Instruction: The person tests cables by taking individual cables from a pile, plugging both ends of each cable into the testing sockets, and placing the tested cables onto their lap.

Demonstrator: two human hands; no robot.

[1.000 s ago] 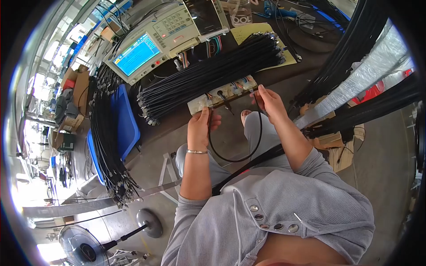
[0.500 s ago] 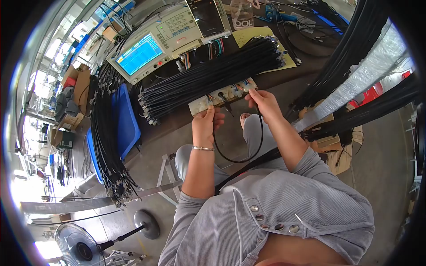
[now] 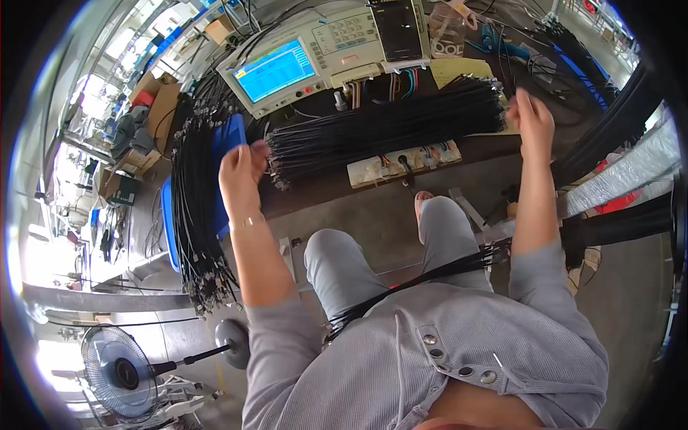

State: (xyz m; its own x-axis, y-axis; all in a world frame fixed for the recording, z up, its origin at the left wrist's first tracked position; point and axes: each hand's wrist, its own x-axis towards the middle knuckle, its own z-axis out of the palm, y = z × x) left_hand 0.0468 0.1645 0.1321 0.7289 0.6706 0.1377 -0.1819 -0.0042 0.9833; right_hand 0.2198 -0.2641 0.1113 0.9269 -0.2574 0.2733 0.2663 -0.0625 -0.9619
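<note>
My left hand is at the left end of a thick bundle of black cables, thumb and fingers pinched together. My right hand is raised at the bundle's right end, its fingers also closed and slightly blurred. Both hands appear to grip the ends of one black cable, stretched along the bundle; its middle cannot be told from the other cables. In front of the bundle sits a pale connector block with coloured wires and a short black lead plugged in.
Behind the bundle stands a bench tester with a lit blue screen, a phone leaning against it. More black cables hang over a blue tray at left. Cables lie across my lap. A fan stands lower left.
Both hands have moved up and apart, from the connector block to opposite ends of the bundle. The black cable that hung in a loop between them no longer hangs there. The view has shifted.
</note>
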